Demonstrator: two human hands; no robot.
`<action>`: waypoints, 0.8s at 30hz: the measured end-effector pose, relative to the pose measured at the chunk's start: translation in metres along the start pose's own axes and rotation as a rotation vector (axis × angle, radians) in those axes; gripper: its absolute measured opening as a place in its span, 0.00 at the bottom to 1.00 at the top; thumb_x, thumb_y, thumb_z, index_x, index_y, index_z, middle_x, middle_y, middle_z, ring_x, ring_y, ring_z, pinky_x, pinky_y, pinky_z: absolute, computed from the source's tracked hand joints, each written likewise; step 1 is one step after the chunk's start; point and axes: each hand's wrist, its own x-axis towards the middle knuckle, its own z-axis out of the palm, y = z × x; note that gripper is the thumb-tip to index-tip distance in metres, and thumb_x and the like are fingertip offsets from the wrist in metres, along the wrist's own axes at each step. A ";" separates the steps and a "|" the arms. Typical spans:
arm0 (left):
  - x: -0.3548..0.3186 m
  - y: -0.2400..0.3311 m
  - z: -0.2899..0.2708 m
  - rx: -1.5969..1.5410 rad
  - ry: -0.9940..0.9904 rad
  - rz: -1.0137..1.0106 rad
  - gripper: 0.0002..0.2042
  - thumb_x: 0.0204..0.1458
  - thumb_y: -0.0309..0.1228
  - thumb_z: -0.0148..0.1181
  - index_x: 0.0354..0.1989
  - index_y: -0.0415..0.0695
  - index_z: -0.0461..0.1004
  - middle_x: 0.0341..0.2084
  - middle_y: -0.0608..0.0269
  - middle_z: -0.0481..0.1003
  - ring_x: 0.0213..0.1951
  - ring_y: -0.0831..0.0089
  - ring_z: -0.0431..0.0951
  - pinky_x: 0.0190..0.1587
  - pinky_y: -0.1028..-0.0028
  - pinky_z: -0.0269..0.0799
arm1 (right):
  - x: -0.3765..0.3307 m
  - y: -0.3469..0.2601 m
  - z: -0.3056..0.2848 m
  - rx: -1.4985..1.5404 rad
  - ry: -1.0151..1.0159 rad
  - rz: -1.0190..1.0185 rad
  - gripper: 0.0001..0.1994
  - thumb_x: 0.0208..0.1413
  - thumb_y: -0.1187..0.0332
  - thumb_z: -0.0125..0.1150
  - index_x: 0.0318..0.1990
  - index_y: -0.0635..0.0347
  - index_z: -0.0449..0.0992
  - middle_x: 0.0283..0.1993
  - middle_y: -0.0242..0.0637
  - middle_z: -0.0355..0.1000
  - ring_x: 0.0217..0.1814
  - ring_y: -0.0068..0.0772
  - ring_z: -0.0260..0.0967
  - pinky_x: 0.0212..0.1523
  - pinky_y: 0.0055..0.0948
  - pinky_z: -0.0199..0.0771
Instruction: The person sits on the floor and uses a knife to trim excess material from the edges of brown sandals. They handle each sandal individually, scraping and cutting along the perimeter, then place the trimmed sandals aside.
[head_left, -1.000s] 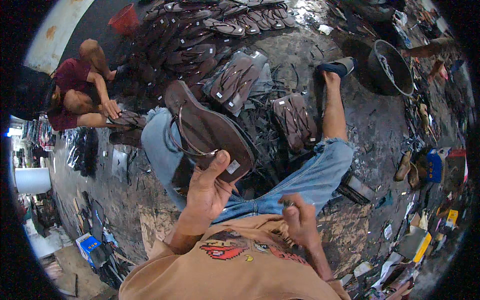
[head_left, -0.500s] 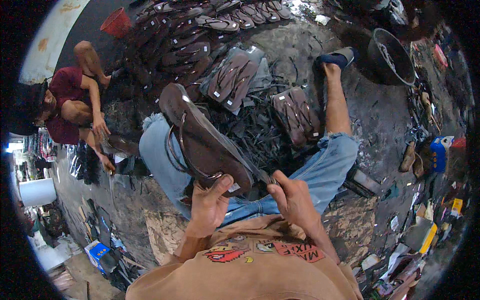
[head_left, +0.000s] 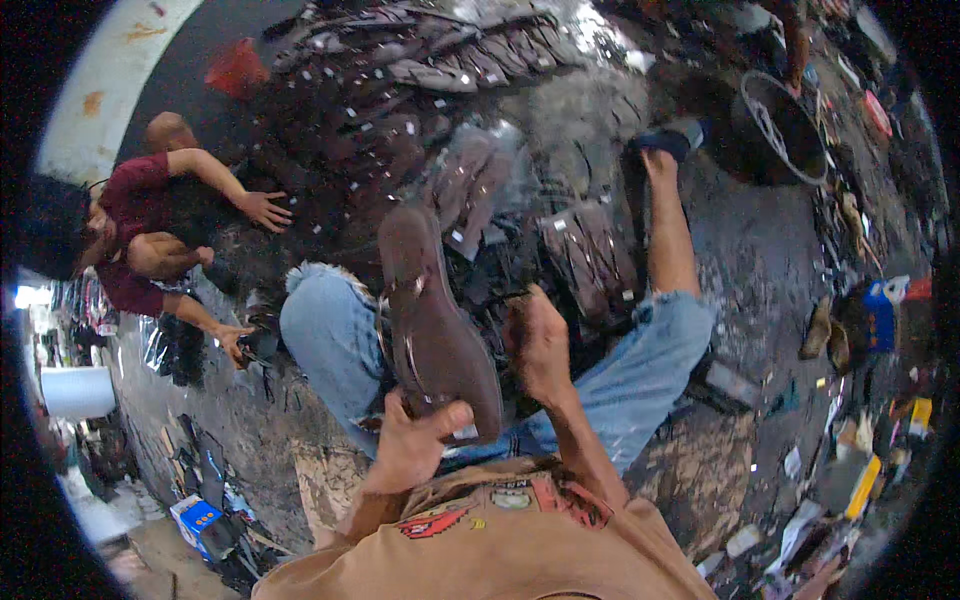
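Observation:
My left hand [head_left: 418, 440] grips a dark brown flip-flop [head_left: 440, 345] by its heel end, with the thumb on top beside a small white label. The flip-flop stands up lengthwise in front of me, its straps on the left side. To its right, my right hand [head_left: 542, 345] is closed and smeared by motion, a little apart from the sole's edge. The thin knife seen in it earlier is blurred out against the dark floor. A pair of brown flip-flops [head_left: 590, 255] lies beyond my right hand, and another pair [head_left: 468, 190] lies past the toe end.
Many more flip-flops [head_left: 490, 60] cover the floor ahead. A black tub [head_left: 785, 130] stands at the far right, a red basket [head_left: 237, 68] at the far left. On the left another person [head_left: 150, 230] sits low, arms stretched out. Blue boxes [head_left: 195, 525] and scraps lie at both sides.
The flip-flop has turned more upright and moved slightly right and nearer. My right hand has moved up and left, off the sole's edge. The other person's arms have spread apart.

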 end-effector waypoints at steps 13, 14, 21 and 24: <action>0.295 -0.270 0.092 0.745 0.189 -0.146 0.42 0.47 0.53 0.70 0.59 0.28 0.64 0.62 0.37 0.65 0.59 0.42 0.70 0.63 0.54 0.65 | -0.069 0.010 -0.126 0.310 0.667 0.197 0.25 0.69 0.40 0.41 0.37 0.53 0.68 0.22 0.27 0.60 0.18 0.21 0.57 0.17 0.24 0.57; 0.286 -0.288 0.139 0.883 0.327 -0.138 0.47 0.46 0.53 0.71 0.63 0.28 0.57 0.64 0.37 0.64 0.61 0.44 0.68 0.65 0.54 0.64 | -0.075 0.002 -0.134 0.322 0.667 0.213 0.24 0.69 0.40 0.41 0.38 0.53 0.68 0.23 0.27 0.59 0.17 0.21 0.57 0.17 0.24 0.57; 0.327 -0.272 0.141 0.607 0.622 -0.078 0.58 0.48 0.60 0.65 0.72 0.28 0.40 0.67 0.33 0.59 0.67 0.43 0.61 0.70 0.52 0.53 | -0.097 0.018 -0.126 0.322 0.513 0.267 0.22 0.70 0.44 0.42 0.41 0.55 0.68 0.24 0.29 0.60 0.17 0.20 0.56 0.17 0.23 0.59; 0.314 -0.212 0.118 0.794 0.416 -0.059 0.52 0.48 0.61 0.64 0.68 0.27 0.54 0.60 0.30 0.66 0.63 0.39 0.66 0.67 0.55 0.60 | -0.102 0.034 -0.140 0.268 0.569 0.244 0.20 0.71 0.46 0.43 0.45 0.54 0.68 0.24 0.28 0.60 0.18 0.20 0.55 0.18 0.21 0.55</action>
